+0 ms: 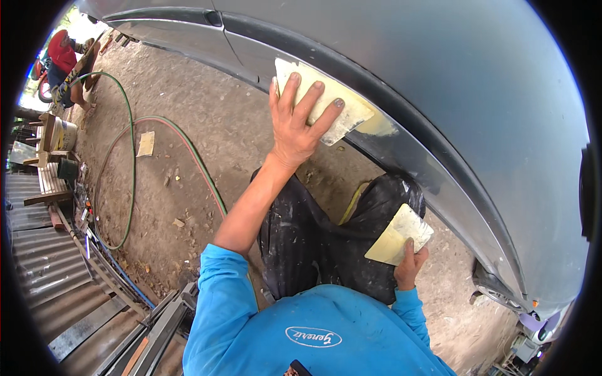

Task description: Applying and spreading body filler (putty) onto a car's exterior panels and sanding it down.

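My left hand holds a pale yellow putty spreader, fingers spread across its face, against the lower side of a grey car. A cream filler patch shows on the panel just right of the spreader, below the black trim strip. Over my right knee, my right hand grips a second pale yellow plate by its lower corner, thumb on top. Whitish smears cover part of that plate. What lies beneath the left spreader is hidden.
A green and reddish hose loops over the dirt ground at left, near a yellowish sheet. Corrugated metal, a white bucket and wood pieces line the left edge. Another person sits at the far left. A car wheel stands right.
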### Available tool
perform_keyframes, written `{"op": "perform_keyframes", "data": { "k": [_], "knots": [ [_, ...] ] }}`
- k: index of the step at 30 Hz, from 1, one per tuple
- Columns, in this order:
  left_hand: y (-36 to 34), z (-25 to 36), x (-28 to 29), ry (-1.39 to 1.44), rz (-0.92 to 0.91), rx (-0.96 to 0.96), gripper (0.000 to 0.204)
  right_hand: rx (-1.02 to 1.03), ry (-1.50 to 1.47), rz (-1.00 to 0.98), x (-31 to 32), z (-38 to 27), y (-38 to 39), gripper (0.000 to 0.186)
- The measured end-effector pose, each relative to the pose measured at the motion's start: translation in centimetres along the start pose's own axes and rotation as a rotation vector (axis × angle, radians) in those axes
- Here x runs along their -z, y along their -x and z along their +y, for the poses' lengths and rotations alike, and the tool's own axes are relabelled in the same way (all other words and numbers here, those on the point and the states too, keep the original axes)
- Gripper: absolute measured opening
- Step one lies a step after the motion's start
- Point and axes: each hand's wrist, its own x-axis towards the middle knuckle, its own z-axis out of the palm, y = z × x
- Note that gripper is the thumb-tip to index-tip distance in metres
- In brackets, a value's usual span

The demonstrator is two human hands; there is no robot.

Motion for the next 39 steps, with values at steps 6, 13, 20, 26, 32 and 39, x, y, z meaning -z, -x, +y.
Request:
{"op": "perform_keyframes", "data": {
  "k": [6,13,20,26,32,39],
  "knots": [
    [6.3,-0.2,-2.4,0.057,-0.025,0.057,0.048,-0.002,0.034,0.056,-0.4,-0.2,-0.1,0.034],
    [5.9,1.6,1.0,0.044,-0.166,0.079,0.036,0.011,-0.050,0.079,-1.4,-0.6,-0.2,0.033],
    [-1.9,2.7,2.4,-0.014,-0.054,-0.015,0.037,0.008,-0.058,0.080,-0.9,-0.3,-0.1,0.033],
    [-2.7,2.6,2.0,-0.022,-0.069,-0.026,0.038,0.009,-0.054,0.066,-0.6,0.0,0.0,0.032],
    [-2.2,2.4,1.0,-0.035,-0.047,-0.019,0.040,-0.012,-0.037,0.078,-0.4,0.3,0.0,0.033],
    [0.8,2.1,-1.1,-0.013,0.013,0.000,0.046,-0.023,-0.030,0.072,-0.4,-0.2,0.1,0.034]
  ]
}}
